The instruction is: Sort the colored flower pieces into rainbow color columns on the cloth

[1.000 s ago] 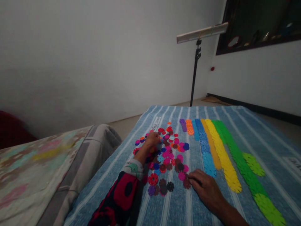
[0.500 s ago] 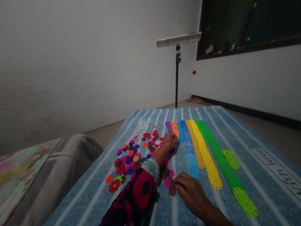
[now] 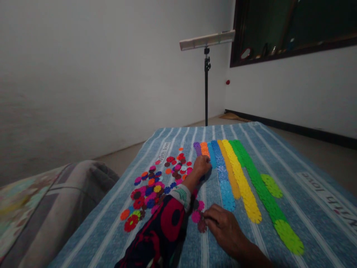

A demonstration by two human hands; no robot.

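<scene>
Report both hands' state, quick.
Left hand: curled near the orange row; grip can't be told.
Right hand: curled by the nearest brown disc; grip can't be told.

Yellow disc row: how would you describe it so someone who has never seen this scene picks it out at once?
On the blue striped cloth, right of the scattered mixed-colour discs, notched discs lie in single-colour rows. The yellow row runs between a shorter amber row and a green row. What sets it apart is its bright yellow, lighter than the amber.

Up goes the black stand (image 3: 206, 93), a pale panel (image 3: 208, 40) slanting across its top! Dark window (image 3: 304, 26) to the right, rumpled grey cloth (image 3: 83, 186) over at left.
</scene>
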